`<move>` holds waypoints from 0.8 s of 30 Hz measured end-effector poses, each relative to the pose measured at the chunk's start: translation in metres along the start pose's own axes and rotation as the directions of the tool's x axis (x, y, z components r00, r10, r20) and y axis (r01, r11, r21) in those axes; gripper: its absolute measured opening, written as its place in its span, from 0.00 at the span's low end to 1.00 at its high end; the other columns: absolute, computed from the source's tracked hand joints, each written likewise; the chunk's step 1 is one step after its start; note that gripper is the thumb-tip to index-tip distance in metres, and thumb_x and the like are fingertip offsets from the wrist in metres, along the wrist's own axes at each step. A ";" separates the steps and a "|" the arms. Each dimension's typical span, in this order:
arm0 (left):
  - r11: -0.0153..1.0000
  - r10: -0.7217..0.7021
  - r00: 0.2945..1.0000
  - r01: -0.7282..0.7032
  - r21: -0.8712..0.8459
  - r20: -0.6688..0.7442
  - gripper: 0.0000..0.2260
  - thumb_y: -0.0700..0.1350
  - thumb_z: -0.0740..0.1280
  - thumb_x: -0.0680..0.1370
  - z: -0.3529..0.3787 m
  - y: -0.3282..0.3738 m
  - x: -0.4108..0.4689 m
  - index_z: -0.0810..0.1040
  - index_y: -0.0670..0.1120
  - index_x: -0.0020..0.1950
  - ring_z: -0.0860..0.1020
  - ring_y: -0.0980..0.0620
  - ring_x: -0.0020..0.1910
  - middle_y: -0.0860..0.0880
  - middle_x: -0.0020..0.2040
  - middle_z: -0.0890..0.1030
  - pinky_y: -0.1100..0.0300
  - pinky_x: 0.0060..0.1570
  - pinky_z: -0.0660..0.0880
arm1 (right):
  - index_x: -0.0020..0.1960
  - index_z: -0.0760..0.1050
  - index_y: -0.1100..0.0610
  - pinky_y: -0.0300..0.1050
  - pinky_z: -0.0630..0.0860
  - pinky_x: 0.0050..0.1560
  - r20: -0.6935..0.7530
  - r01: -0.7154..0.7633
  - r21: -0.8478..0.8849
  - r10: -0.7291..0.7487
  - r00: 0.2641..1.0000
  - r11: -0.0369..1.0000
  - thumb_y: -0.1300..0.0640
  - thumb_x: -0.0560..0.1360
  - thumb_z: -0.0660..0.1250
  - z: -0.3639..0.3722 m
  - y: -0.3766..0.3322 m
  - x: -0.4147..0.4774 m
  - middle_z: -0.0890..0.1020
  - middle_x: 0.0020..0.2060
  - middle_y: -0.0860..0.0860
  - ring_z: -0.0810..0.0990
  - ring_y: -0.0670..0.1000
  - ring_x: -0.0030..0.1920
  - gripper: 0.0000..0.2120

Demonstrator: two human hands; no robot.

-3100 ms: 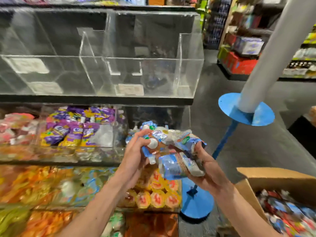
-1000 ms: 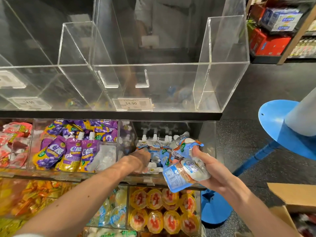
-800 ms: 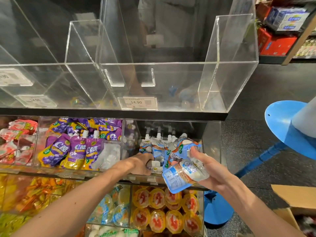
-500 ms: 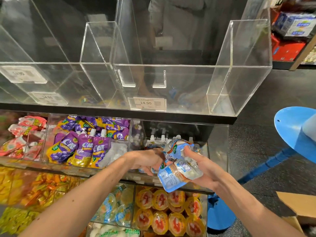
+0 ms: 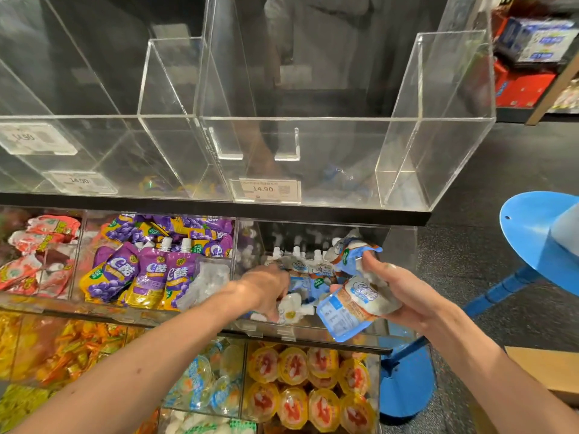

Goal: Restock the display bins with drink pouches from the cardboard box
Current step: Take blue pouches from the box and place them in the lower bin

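Head — right hand (image 5: 404, 296) grips pouches (image 5: 354, 308).

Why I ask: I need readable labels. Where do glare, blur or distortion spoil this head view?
Head view: reflections veil the empty acrylic bins, yet the 14.90 price tag is legible; the left hand is motion-smeared among the binned pouches; the blue-and-white pouches in the right hand are soft, their small print unreadable; wide-angle stretch swells both forearms.

The black top shelf (image 5: 219, 208) carried clear acrylic bins (image 5: 344, 145) with price tags (image 5: 266, 189). The tier below held red pouches (image 5: 37, 245), purple pouches (image 5: 141, 274) and blue-and-white pouches (image 5: 313, 272); the lowest held jelly cups (image 5: 313, 380). On the grey floor (image 5: 501, 170) stood a blue stand base (image 5: 407, 389) and a cardboard box (image 5: 545, 368).
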State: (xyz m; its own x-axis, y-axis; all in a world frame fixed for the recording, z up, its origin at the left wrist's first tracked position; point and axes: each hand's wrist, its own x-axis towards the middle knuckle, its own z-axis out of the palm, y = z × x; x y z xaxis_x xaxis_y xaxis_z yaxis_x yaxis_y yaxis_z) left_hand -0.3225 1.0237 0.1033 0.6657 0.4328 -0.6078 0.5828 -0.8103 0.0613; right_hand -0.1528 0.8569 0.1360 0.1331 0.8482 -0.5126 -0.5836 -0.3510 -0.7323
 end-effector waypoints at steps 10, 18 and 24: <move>0.897 0.151 0.983 -0.182 0.402 0.107 0.05 0.33 0.66 0.79 0.021 0.004 0.024 0.78 0.39 0.54 0.74 0.51 0.37 0.40 0.43 0.77 0.55 0.47 0.81 | 0.70 0.68 0.63 0.56 0.81 0.55 -0.022 -0.047 -0.001 0.047 0.999 0.999 0.46 0.73 0.65 -0.015 0.009 -0.005 0.81 0.58 0.66 0.82 0.63 0.58 0.31; 0.969 0.087 0.972 -0.133 0.208 0.217 0.12 0.44 0.72 0.77 0.003 0.005 0.018 0.77 0.38 0.55 0.75 0.46 0.48 0.44 0.50 0.74 0.56 0.45 0.73 | 0.70 0.68 0.63 0.56 0.80 0.57 -0.040 -0.057 -0.031 0.056 0.998 0.998 0.46 0.74 0.66 -0.014 0.005 -0.010 0.82 0.57 0.64 0.82 0.61 0.58 0.30; 0.734 0.010 0.997 -0.059 -0.677 -0.076 0.13 0.49 0.65 0.82 -0.022 0.010 0.006 0.79 0.43 0.62 0.83 0.49 0.49 0.47 0.53 0.83 0.58 0.53 0.79 | 0.66 0.72 0.65 0.52 0.83 0.49 -0.038 -0.036 -0.050 0.034 0.999 0.998 0.48 0.75 0.65 -0.008 0.000 -0.013 0.83 0.56 0.64 0.84 0.60 0.54 0.26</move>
State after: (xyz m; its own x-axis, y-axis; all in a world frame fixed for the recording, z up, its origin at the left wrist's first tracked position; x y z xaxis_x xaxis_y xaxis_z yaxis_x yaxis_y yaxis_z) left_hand -0.3019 1.0267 0.1180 0.7050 0.4539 -0.5450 0.7038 -0.3529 0.6165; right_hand -0.1481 0.8428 0.1392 0.1432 0.8201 -0.5540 -0.5473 -0.4007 -0.7348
